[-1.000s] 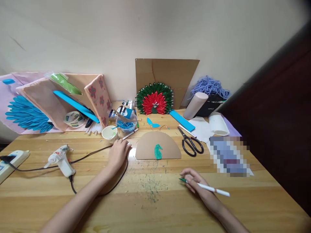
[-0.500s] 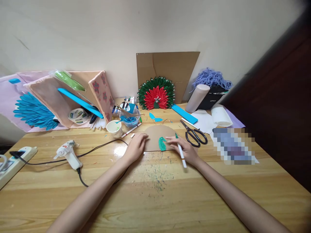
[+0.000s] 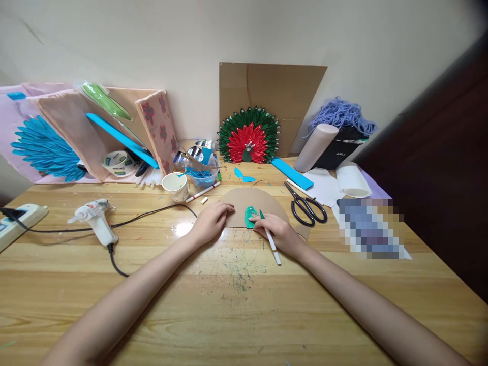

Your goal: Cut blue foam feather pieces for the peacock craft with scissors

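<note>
Right hand (image 3: 282,231): pinching marker (image 3: 271,241) between thumb and fingers, green nib at far end, slanting away and slightly left. Can't tell whether nib touching or just above half-disc (image 3: 238,201). One fingertip apparently on right side of cutout (image 3: 249,216): green, bird-shaped, lying on half-disc near middle of straight edge.

Key relation: cutout just left of right fingertips, and right of left fingertips with a strip of bare half-disc between. Right hand clearly nearer, apparently in contact; left apart. Long axis of cutout running away, from straight edge toward arc, so roughly along marker apart from the slant.

Left hand (image 3: 211,221): resting at left end of half-disc, fingers close together, lightly bent, tips on top. Nothing seen between them; can't tell if pinching the edge or only pressing down.

Half-disc lying on table (image 3: 236,315), arc toward wall (image 3: 183,40), straight edge on near side. Around it: small white cap (image 3: 205,200) just beyond left hand, second marker (image 3: 203,192) past that, scissors (image 3: 300,200) near right end, blades pointing away. Blue petals (image 3: 249,178) beyond arc. Glue gun (image 3: 99,223) well off left.
</note>
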Demonstrator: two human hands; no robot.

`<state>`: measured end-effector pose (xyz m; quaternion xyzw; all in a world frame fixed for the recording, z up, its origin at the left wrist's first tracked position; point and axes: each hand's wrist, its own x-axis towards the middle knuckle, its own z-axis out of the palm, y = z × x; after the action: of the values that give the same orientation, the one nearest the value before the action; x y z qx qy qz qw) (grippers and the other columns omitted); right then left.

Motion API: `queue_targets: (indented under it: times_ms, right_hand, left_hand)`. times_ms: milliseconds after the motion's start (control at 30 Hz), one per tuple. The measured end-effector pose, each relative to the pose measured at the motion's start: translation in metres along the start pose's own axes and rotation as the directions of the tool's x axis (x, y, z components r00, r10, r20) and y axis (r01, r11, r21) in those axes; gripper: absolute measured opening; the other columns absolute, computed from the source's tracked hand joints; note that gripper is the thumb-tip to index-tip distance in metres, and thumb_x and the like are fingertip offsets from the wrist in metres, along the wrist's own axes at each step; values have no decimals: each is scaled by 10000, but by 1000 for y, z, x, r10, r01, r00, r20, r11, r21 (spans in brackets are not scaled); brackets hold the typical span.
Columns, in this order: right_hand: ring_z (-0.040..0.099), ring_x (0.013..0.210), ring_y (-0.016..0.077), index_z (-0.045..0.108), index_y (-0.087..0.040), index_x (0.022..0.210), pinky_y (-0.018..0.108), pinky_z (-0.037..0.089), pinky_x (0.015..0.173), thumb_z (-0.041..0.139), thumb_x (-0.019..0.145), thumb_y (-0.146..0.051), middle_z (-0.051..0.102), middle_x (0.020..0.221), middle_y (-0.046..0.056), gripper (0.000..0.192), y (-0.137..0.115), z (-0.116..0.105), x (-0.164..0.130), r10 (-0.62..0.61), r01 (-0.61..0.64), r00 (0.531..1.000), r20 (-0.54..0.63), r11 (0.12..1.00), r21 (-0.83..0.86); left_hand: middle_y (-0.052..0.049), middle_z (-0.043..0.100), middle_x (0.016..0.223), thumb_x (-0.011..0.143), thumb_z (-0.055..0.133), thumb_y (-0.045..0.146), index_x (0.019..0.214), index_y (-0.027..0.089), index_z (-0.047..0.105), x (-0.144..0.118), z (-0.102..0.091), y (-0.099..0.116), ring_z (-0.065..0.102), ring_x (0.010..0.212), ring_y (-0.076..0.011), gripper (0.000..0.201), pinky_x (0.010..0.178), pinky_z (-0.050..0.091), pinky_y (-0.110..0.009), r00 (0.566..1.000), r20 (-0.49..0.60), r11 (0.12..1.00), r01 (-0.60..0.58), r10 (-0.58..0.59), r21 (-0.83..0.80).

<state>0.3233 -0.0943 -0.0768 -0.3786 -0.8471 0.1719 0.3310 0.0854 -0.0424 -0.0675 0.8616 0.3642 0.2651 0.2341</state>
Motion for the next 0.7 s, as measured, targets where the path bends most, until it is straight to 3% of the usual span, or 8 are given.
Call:
queue_targets:
  times_ms: [133,300,433,567,633,700]
  right_hand:
    - [623,934,220,612,-223,887,383,507,781,493,889,-195,687,982,93,122,-1,2,0,17,-17,1000,-16,1000,-6]
    - [606,847,215,611,-226,895,360,501,732,492,889,-197,691,926,80,124,1,3,0,38,-39,999,-23,998,-40]
    - [599,808,205,604,-213,893,338,496,706,498,888,-208,672,821,69,106,1,2,0,40,-41,999,-20,998,-48]
    - [612,860,207,601,-224,889,354,505,743,525,877,-212,683,892,72,78,0,-1,-1,54,-54,998,-25,999,-6]
    - [624,873,211,601,-232,874,369,511,757,555,859,-216,688,922,71,51,-1,-2,-3,82,-80,993,-83,996,29]
    - [636,848,203,598,-234,861,366,516,753,580,842,-220,686,919,65,30,-1,-5,-5,159,-145,962,-222,986,81]
  left_hand:
    - [-58,617,1160,883,355,100,1083,183,580,-2,1,9,559,1068,-164,313,936,451,-346,998,34,997,-46,43,69]
    - [-85,494,1342,914,347,162,1298,177,434,-9,10,32,493,1196,-180,394,984,434,-341,956,221,964,-228,194,140]
    - [-129,432,1388,931,312,194,1352,132,359,-13,17,40,467,1229,-215,428,986,439,-367,943,276,936,-254,184,242]
    - [-123,435,1387,946,304,241,1342,151,384,-13,18,42,480,1217,-227,413,971,452,-382,942,294,930,-247,164,271]
    - [-126,425,1396,947,307,250,1340,155,391,-12,18,42,451,1247,-231,413,987,438,-392,938,311,933,-241,153,268]
    - [-132,401,1413,944,310,240,1345,143,387,-13,19,43,408,1282,-237,420,1012,412,-397,932,339,932,-229,126,282]
